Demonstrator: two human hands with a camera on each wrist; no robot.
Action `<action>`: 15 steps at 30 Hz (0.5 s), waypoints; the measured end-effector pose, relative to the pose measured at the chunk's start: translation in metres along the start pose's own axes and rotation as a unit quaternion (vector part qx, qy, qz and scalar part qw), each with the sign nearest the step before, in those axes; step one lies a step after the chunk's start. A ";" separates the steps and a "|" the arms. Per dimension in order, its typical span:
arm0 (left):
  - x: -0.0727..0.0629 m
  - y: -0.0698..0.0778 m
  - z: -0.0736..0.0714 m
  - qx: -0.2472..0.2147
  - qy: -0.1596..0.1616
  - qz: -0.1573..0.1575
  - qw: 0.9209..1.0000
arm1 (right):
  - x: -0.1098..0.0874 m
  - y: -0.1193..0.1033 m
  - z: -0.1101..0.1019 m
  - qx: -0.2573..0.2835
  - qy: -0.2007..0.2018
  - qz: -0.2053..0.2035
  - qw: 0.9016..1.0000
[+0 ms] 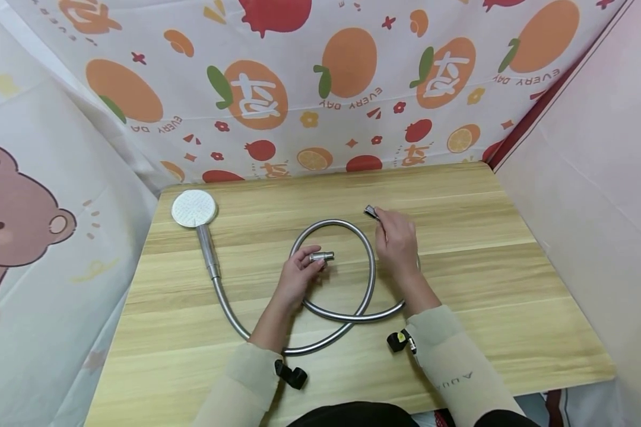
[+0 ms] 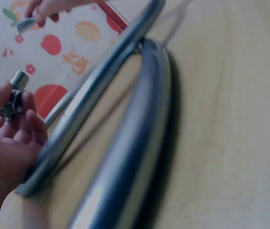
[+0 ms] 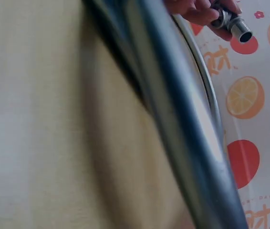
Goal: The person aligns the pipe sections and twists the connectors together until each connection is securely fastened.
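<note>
My left hand (image 1: 296,274) holds a small metal fitting (image 1: 322,256) between thumb and fingers, over the hose loop. In the left wrist view the fitting (image 2: 16,95) shows a threaded end pointing up; in the right wrist view its round threaded opening (image 3: 244,34) faces outward. My right hand (image 1: 397,240) pinches the metal hose end (image 1: 371,211), up and to the right of the fitting and apart from it. A silver shower hose (image 1: 372,261) makes a loop between the hands and runs left to a shower head (image 1: 194,207) lying face up.
The wooden table (image 1: 486,284) lies under everything. Behind it hangs a fruit-print cloth (image 1: 320,130), with a bear-print cloth (image 1: 27,207) at the left and a pale wall (image 1: 582,178) at the right. Black wrist cameras (image 1: 292,375) sit at both cuffs.
</note>
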State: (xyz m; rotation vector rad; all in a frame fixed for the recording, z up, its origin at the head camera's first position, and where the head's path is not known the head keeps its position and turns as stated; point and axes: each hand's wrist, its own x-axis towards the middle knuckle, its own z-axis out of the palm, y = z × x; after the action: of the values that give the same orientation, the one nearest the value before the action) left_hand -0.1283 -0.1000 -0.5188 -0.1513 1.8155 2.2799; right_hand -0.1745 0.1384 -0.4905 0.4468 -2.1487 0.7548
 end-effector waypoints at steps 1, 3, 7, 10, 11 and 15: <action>0.001 -0.003 -0.001 -0.005 0.000 0.006 1.000 | -0.002 0.000 0.001 0.005 0.001 -0.005 1.000; 0.003 -0.006 -0.001 -0.005 -0.001 0.019 1.000 | -0.005 -0.002 0.004 0.014 -0.001 -0.017 1.000; 0.007 -0.011 -0.001 0.005 -0.005 0.031 0.999 | -0.013 -0.005 0.010 0.011 -0.044 -0.048 0.998; 0.008 -0.012 -0.001 0.001 -0.004 0.030 1.000 | -0.021 -0.009 0.015 0.002 -0.092 -0.069 0.993; 0.009 -0.012 -0.002 0.000 -0.003 0.031 1.000 | -0.023 -0.010 0.016 0.004 -0.109 -0.071 0.991; 0.010 -0.011 -0.002 -0.005 -0.004 0.040 0.999 | -0.030 -0.013 0.020 0.030 -0.164 -0.061 0.984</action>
State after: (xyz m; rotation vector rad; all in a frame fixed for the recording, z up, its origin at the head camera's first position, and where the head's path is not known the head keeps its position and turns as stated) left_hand -0.1351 -0.0988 -0.5322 -0.0718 1.8382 2.3411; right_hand -0.1603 0.1176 -0.5192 0.7733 -2.3785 0.7164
